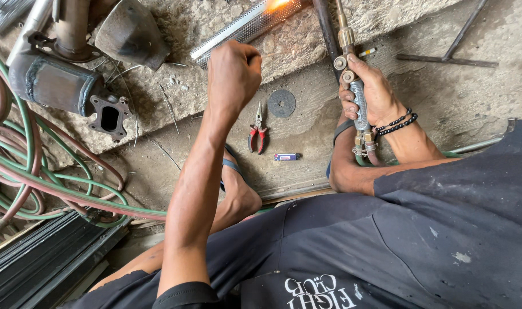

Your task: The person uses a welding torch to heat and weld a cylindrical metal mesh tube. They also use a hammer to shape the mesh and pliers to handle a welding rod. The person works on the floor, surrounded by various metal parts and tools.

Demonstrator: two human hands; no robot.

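Observation:
My right hand, with a black bead bracelet at the wrist, grips the handle of a gas torch. The torch's brass neck runs up past the top edge. An orange flame burns at the end of a perforated metal tube lying on the concrete step. My left hand is a closed fist raised just below that tube; I see nothing clearly held in it. My foot in a sandal rests on the ground below.
Red-handled pliers, a round grinding disc and a small blue lighter lie on the ground between my arms. Green and red hoses coil at the left beside a rusty exhaust part with a flange. Dark ribbed sheets lie at bottom left.

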